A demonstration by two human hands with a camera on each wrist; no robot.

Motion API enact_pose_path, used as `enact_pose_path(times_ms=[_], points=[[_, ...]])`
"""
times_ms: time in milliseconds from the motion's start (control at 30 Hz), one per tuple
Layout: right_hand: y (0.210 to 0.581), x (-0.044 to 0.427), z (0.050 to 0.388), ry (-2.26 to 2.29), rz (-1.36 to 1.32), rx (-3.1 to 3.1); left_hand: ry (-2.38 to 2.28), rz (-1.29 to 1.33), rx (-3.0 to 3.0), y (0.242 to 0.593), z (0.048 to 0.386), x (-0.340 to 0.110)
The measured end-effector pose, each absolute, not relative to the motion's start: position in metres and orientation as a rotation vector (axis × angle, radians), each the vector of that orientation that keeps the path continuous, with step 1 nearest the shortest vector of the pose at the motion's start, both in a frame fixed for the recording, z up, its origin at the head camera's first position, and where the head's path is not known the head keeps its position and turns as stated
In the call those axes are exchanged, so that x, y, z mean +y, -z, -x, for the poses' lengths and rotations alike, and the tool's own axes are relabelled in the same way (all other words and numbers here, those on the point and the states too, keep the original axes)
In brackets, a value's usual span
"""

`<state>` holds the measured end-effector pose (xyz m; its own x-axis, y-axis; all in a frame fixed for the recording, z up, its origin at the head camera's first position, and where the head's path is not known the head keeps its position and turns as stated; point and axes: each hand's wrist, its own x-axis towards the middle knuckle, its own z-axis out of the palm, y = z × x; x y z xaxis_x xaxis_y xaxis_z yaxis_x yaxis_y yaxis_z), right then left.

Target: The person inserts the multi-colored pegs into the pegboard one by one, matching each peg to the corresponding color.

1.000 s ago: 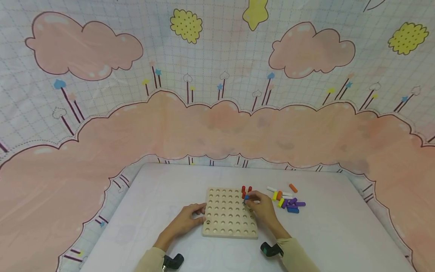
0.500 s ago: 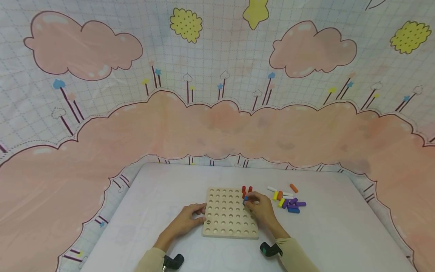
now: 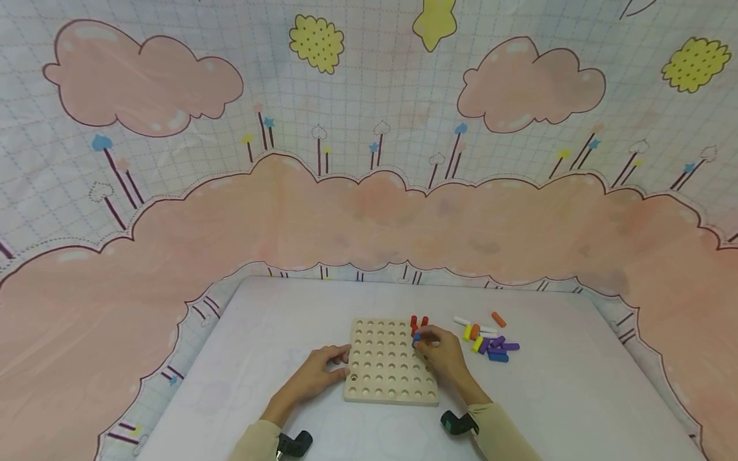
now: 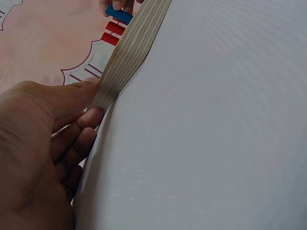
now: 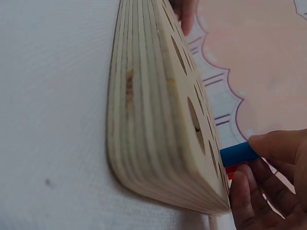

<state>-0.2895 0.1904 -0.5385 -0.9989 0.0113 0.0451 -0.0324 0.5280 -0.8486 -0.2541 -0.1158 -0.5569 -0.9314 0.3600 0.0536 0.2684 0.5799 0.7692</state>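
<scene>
A square wooden pegboard (image 3: 385, 362) with rows of round holes lies on the white table. My left hand (image 3: 319, 369) holds its left edge, thumb and fingertips against the wood. In the left wrist view, the lower fingers (image 4: 76, 143) are bent beside the board's layered side. Thumb and fingers of my right hand (image 3: 444, 349) pinch a blue peg (image 5: 238, 154) at the board's far right part. The peg's lower end meets the board; how deep it sits is hidden. Just beyond it, several red pegs (image 3: 414, 320) stand upright in the board.
Right of the board lies a loose group of pegs: purple (image 3: 510, 346), yellow (image 3: 477, 344), orange (image 3: 498, 319), white (image 3: 461, 320) and blue (image 3: 498, 357). A dark wrist camera (image 3: 458, 422) sits at the right sleeve. Behind the table hangs a cloth with printed clouds.
The blue peg in my right hand has shifted slightly down and turned more upright against the board since one second ago. My left hand has stayed in place.
</scene>
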Motion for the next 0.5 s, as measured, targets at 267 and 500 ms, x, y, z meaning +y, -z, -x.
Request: enact_pose_path(times_ms=[267, 500], points=[[0.5406, 0.1907, 0.2908, -1.498, -0.006, -2.708, -1.276, -0.538, 2.696, 0.5566, 0.2537, -0.1155], [0.5404, 0.1898, 0.2901, -1.515, 0.033, -2.723, -1.267, -0.521, 2.698, 0.5556, 0.2538, -0.1154]])
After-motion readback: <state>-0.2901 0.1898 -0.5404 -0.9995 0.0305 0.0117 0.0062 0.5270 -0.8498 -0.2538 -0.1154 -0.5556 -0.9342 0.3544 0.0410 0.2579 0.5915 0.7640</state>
